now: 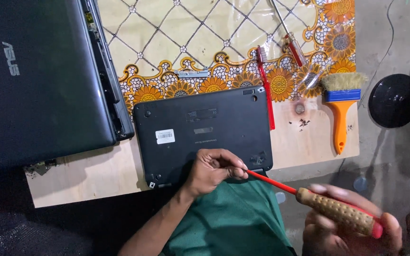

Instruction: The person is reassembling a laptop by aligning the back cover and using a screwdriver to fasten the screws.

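A pale plywood counter [96,175] stands over a grey concrete floor [395,151], its far half covered by a clear-wrapped cloth with orange sunflowers and a lattice pattern [167,38]. The left grip [214,169] is pinched narrow around the red shaft of a long screwdriver [309,195], fingertips at the shaft's tip by the near right corner of a small black laptop lying bottom-up [205,132]. The right grip [352,223] is wrapped tight around the screwdriver's brown textured handle, well to the right of the left one and off the counter's edge. Beyond the left grip lie a red toothbrush [265,85] along the laptop's right edge, a second screwdriver with a red and clear handle [294,47], and an orange-handled paintbrush with a blue band [340,109]. To its left sits a larger dark grey laptop [39,76]. A round black disc [395,100] rests on the floor past the paintbrush.
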